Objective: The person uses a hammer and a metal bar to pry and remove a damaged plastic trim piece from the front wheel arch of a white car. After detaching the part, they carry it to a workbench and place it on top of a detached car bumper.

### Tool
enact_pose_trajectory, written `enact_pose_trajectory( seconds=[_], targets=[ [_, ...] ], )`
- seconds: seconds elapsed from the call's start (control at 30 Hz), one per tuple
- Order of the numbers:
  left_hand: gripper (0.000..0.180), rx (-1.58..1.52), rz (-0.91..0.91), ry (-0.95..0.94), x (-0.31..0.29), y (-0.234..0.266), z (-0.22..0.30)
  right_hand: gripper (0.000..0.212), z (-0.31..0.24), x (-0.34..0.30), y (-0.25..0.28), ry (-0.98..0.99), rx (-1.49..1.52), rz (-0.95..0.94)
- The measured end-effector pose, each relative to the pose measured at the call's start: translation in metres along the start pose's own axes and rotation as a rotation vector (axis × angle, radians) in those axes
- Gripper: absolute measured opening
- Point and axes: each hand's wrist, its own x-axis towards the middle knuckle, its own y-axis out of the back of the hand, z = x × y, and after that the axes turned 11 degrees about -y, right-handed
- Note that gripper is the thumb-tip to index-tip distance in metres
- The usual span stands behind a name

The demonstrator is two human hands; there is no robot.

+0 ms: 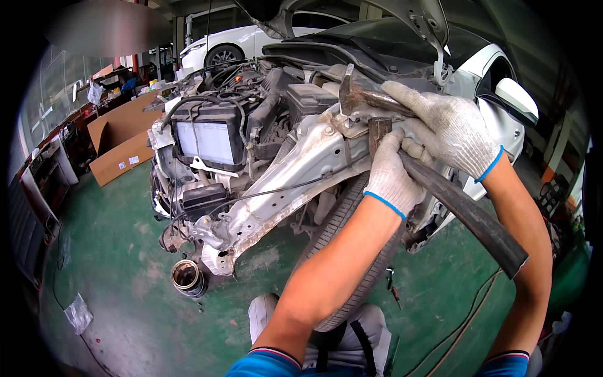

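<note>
Being gripped close below its head by the left hand (392,174), a hammer (463,209) is held over the front side of a stripped white car, its thick dark handle slanted down to the right. Fingers and thumb are wrapped around it, the thumb laid up toward the head. A second hammer (370,99), rusty and with a wedge-like end, is held in the right hand (457,129), whose fingers are curled about the handle while the forefinger is stretched along it. This head is placed just above and to the left of the first. Whether either head is touching the metal beneath cannot be told. Both hands are covered by pale knit gloves edged in blue.

Beneath the tools, a bare metal rail (286,171) is seen running down to the left, crossed by a thin black cable (289,190). Below it a tyre (339,235) is partly hidden by the left forearm. Beyond the rail, the engine bay is exposed, with a white-panelled dark box (206,139) at its front. On the green floor (119,251), a can (188,276) is set near the rail's lower end, and a carton (122,157) is placed farther back. Another white car (251,43) is parked behind.
</note>
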Motion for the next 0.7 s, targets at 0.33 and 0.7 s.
enact_pose_trajectory(
  seconds=[0.33, 0.7],
  targets=[
    [0.016, 0.291, 0.136, -0.067, -0.054, 0.035, 0.008, 0.053, 0.003, -0.016, 0.002, -0.135, 0.637, 0.094],
    [0.014, 0.724, 0.057, -0.083, -0.113, 0.134, 0.029, 0.040, -0.011, -0.026, -0.020, -0.376, 0.955, -0.228]
  ],
)
